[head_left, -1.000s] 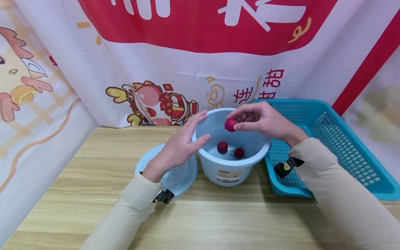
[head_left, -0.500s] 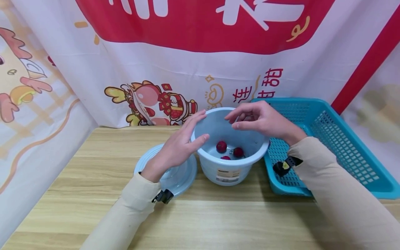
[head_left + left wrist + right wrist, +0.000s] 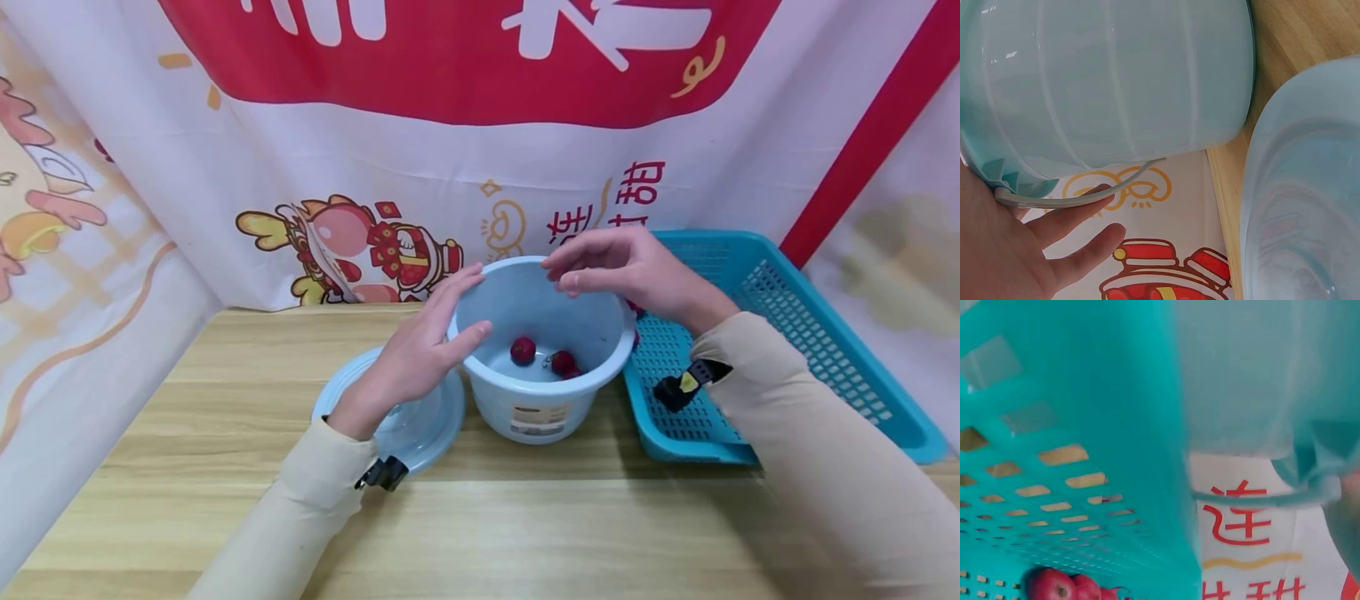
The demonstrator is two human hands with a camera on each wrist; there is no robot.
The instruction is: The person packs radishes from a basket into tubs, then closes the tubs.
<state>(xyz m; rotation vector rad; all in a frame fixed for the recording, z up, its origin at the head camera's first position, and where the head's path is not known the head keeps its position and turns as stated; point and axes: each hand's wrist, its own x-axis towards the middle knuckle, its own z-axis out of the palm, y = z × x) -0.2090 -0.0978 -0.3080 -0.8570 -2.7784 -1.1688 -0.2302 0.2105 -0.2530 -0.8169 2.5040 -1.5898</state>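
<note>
A light blue bucket (image 3: 491, 400) stands upright, with a few red radishes (image 3: 522, 351) on its floor. My left hand (image 3: 412, 354) rests at the bucket's left rim, fingers stretched out; in the left wrist view they lie by the bucket's handle (image 3: 1079, 201). My right hand (image 3: 637, 271) hovers over the right rim with loosely bent fingers and nothing between them. Right of the bucket sits a teal plastic basket (image 3: 813, 333). In the right wrist view, several more radishes (image 3: 1052, 586) lie in the basket; my right forearm and hand hide part of it in the head view.
A light blue lid (image 3: 442, 421) lies on the wooden table (image 3: 225, 433) left of the bucket, partly under my left hand. Behind the table hangs a printed white and red cloth (image 3: 420, 167). Bucket and basket stand close together.
My right hand pinched a radish over the bucket and let it go; the radish dropped inside. The right hand then moved slightly up towards the basket. My left hand stayed at the rim.
</note>
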